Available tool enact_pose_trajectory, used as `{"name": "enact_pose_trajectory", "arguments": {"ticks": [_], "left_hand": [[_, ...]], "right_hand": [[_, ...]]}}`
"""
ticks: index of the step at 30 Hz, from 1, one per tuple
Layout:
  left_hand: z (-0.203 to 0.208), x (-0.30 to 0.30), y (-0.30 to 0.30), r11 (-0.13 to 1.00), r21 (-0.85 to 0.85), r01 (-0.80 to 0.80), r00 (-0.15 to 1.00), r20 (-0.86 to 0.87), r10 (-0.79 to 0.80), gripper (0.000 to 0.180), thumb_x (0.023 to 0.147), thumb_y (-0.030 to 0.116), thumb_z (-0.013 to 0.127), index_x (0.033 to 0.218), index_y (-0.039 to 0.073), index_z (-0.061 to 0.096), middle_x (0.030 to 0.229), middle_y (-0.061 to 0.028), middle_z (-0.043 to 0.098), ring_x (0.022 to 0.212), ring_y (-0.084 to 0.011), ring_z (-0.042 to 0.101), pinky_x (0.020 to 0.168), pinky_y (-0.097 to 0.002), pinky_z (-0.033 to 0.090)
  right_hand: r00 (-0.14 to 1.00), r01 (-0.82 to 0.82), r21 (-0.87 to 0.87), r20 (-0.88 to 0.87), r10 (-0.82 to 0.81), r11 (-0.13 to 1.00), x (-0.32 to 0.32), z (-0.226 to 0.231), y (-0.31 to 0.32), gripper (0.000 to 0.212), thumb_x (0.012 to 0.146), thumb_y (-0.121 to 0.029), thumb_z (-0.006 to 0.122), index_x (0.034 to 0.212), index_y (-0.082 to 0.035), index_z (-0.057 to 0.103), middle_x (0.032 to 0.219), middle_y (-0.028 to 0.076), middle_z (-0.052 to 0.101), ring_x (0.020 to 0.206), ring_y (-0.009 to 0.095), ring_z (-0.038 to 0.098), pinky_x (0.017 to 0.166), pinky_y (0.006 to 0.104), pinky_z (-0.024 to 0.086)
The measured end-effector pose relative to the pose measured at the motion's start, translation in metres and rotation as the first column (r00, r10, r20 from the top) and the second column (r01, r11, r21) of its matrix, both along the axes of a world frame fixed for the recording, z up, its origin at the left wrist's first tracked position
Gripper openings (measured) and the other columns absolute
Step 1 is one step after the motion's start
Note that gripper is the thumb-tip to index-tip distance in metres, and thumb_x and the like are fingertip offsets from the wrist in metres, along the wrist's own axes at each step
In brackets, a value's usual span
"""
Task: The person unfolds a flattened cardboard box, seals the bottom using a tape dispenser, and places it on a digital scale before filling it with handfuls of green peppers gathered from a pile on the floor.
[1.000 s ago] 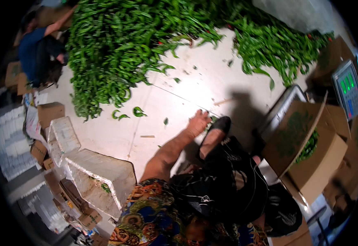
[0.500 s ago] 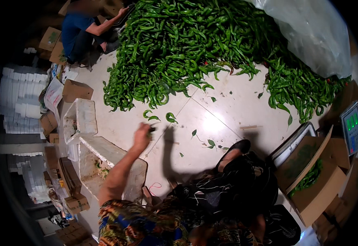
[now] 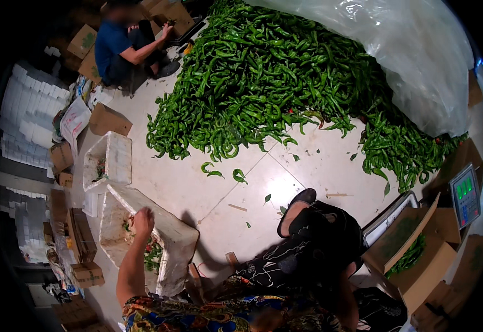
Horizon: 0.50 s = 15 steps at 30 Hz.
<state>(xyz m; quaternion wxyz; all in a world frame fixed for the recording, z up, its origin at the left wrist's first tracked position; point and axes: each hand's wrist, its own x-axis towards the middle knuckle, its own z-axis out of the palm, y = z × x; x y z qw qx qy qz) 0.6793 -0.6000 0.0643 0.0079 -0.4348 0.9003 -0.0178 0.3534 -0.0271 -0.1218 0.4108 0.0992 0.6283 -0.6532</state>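
My left hand (image 3: 143, 221) is over the opening of a dirty white foam box (image 3: 177, 243), close to its inner edge. Its fingers look curled closed; whatever they hold, if anything, is hidden. Inside the box lie green and reddish pepper scraps (image 3: 153, 253). My right hand does not show. A big heap of long green peppers (image 3: 263, 83) covers the floor ahead. Some loose green peppers (image 3: 239, 176) lie on the tiles between the heap and me.
A smaller foam box (image 3: 120, 160) stands beyond the first. At right are a cardboard box (image 3: 435, 271) holding green peppers and a scale display (image 3: 465, 195). Clear plastic sheeting (image 3: 413, 61) covers part of the heap. A person in blue (image 3: 114, 44) crouches far left.
My left hand has moved left and back from above the floor to the foam box; a small dark thing showed at its fingers before. My view has shifted slightly.
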Motion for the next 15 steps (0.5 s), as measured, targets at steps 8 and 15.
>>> {"name": "enact_pose_trajectory", "arguments": {"ticks": [8,15], "left_hand": [[-0.114,-0.191,-0.042,0.531,0.844,-0.082,0.734,-0.309,0.605,0.063,0.087,0.045,0.062,0.136,0.009,0.046,0.127,-0.0148,0.054,0.111,-0.0275,0.055,0.086,-0.0416,0.05],[-0.221,-0.259,-0.112,0.462,0.861,-0.213,0.645,-0.231,0.728,0.077,0.085,0.057,0.059,0.148,0.024,0.031,0.149,-0.006,0.037,0.136,-0.0312,0.033,0.098,-0.0592,0.035]], "right_hand": [[0.998,-0.018,0.187,0.065,0.006,0.982,0.01,-0.024,0.029,0.025,0.085,-0.005,0.063,0.11,-0.002,0.063,0.098,0.007,0.066,0.088,0.014,0.062,0.077,0.0265,0.05],[0.999,-0.035,0.269,0.032,0.027,0.962,0.028,-0.089,0.052,0.025,0.085,-0.005,0.062,0.11,-0.002,0.063,0.098,0.007,0.066,0.088,0.014,0.062,0.077,0.0264,0.05]]}}
